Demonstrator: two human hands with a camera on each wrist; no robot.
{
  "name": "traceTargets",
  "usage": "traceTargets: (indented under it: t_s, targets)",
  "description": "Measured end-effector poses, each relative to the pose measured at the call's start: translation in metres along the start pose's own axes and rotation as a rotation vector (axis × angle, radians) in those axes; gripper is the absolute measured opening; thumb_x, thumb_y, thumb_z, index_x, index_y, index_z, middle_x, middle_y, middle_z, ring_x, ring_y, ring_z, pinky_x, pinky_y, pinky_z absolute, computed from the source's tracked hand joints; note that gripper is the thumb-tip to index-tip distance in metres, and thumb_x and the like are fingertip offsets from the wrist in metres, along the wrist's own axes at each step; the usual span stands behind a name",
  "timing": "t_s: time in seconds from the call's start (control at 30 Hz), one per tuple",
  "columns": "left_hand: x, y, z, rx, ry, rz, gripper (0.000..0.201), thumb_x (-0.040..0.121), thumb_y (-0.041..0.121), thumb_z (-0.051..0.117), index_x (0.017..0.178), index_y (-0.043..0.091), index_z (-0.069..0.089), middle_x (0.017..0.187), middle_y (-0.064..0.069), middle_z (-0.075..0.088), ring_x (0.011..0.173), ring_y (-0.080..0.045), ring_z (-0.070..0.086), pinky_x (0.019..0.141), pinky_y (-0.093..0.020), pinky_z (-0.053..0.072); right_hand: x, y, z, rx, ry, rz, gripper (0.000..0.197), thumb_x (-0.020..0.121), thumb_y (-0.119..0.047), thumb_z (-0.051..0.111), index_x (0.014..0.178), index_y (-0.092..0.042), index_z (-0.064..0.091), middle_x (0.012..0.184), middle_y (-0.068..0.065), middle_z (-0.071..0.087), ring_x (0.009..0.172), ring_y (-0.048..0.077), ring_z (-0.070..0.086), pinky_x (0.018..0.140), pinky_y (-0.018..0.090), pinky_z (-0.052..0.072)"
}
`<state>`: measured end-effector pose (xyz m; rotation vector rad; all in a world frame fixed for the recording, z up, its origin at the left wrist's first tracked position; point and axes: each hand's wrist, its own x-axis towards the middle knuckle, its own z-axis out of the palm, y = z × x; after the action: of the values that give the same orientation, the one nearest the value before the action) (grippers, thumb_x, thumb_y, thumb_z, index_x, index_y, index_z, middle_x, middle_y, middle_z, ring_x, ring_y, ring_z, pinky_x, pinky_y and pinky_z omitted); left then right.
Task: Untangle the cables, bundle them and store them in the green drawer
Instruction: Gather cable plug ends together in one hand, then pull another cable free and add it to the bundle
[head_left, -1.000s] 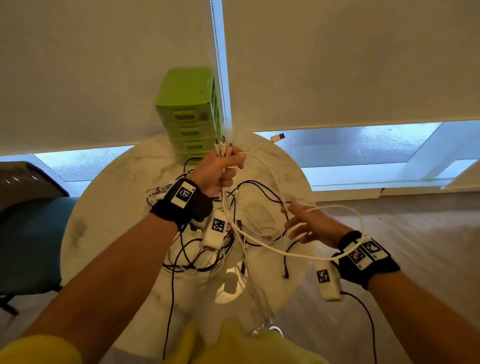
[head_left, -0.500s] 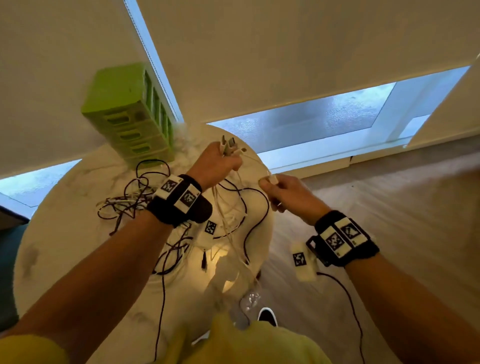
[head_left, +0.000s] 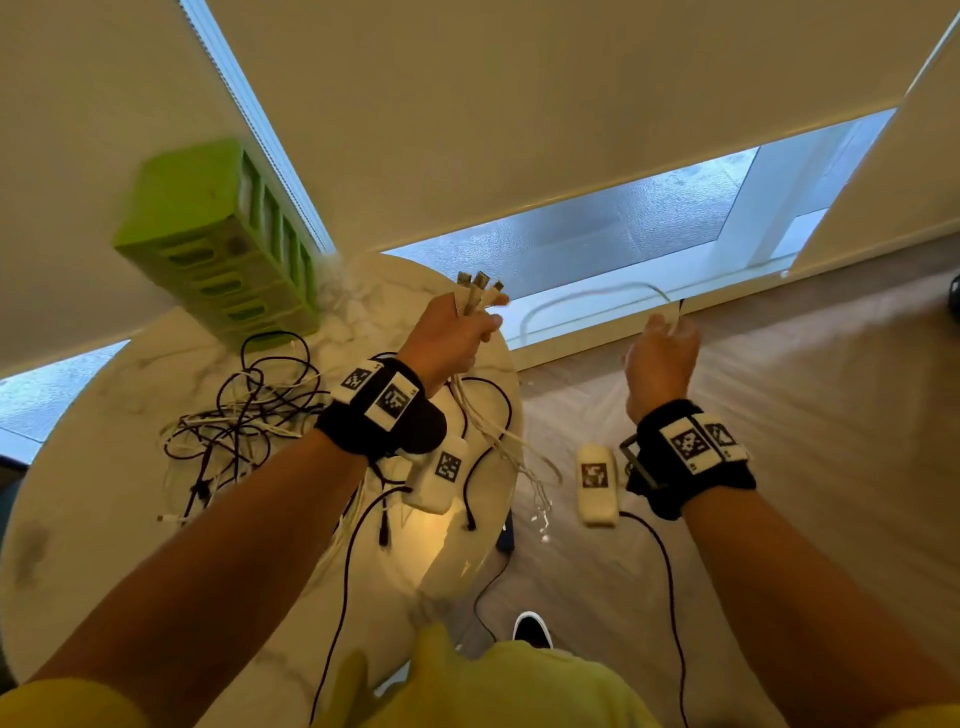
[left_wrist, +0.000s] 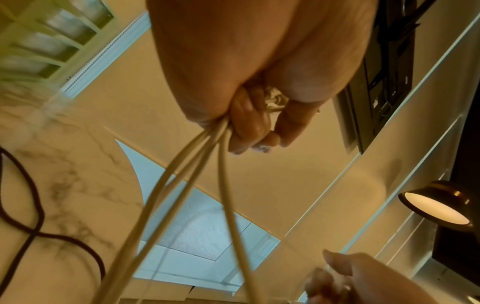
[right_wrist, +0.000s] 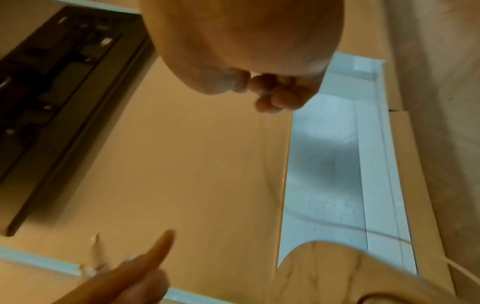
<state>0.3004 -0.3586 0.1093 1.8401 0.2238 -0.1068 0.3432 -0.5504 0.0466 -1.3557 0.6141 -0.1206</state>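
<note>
- Head view: the left hand (head_left: 449, 332) grips a bunch of white cables (head_left: 475, 293) with the plug ends sticking up, likely to keep sorted ends together. The right hand (head_left: 660, 353) pinches one white cable (head_left: 587, 291) pulled out to the side, probably to free it. The dark tangle (head_left: 244, 415) lies on the round table (head_left: 104, 519) near the green drawer unit (head_left: 218, 239).
- Left wrist view: fingers (left_wrist: 249, 121) curl round three pale strands (left_wrist: 197, 156) hanging down.
- Right wrist view: fingertips (right_wrist: 272, 92) are pressed together; the cable is too blurred to see.
</note>
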Motion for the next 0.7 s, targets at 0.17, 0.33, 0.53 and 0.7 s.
traceTargets:
  t_s: [0.17, 0.33, 0.53, 0.7]
  targets:
    - [0.002, -0.007, -0.002, -0.074, -0.024, -0.042, 0.027, 0.100, 0.022, 0.047, 0.081, 0.009, 0.060, 0.053, 0.004, 0.035, 0.041, -0.007, 0.023, 0.042, -0.020, 0.020, -0.008, 0.009, -0.011, -0.375, -0.191, 0.077, 0.079, 0.098, -0.029, 0.049, 0.152, -0.022, -0.007, 0.159, 0.012, 0.009, 0.143, 0.032, 0.022, 0.109, 0.035, 0.026]
    - [0.002, -0.011, -0.002, -0.290, -0.037, -0.078, 0.031, 0.103, 0.030, 0.041, 0.079, 0.013, 0.049, 0.049, 0.009, 0.023, 0.045, -0.009, 0.020, 0.048, -0.024, 0.020, -0.038, 0.018, 0.004, -0.432, -0.767, -0.067, 0.072, 0.087, -0.056, 0.056, 0.148, -0.026, 0.030, 0.143, -0.003, 0.045, 0.129, 0.014, 0.045, 0.110, 0.039, 0.035]
    - [-0.003, -0.017, -0.011, -0.596, -0.059, -0.104, 0.031, 0.103, 0.033, 0.038, 0.078, 0.017, 0.047, 0.052, 0.007, 0.021, 0.046, -0.009, 0.019, 0.048, -0.022, 0.025, -0.070, 0.055, 0.038, -0.705, -1.077, -0.295, 0.032, 0.086, -0.044, 0.062, 0.082, -0.012, 0.060, 0.074, 0.002, 0.060, 0.071, 0.021, 0.060, 0.079, 0.044, 0.053]
    - [-0.013, -0.031, -0.051, -0.675, -0.017, -0.156, 0.025, 0.104, 0.029, 0.035, 0.092, 0.016, 0.053, 0.044, 0.009, 0.020, 0.037, -0.006, 0.018, 0.040, -0.021, 0.017, -0.057, 0.087, 0.033, -0.924, -1.143, -0.201, 0.044, 0.098, -0.034, 0.049, 0.057, -0.021, 0.043, 0.055, -0.006, 0.042, 0.046, 0.003, 0.039, 0.053, 0.020, 0.033]
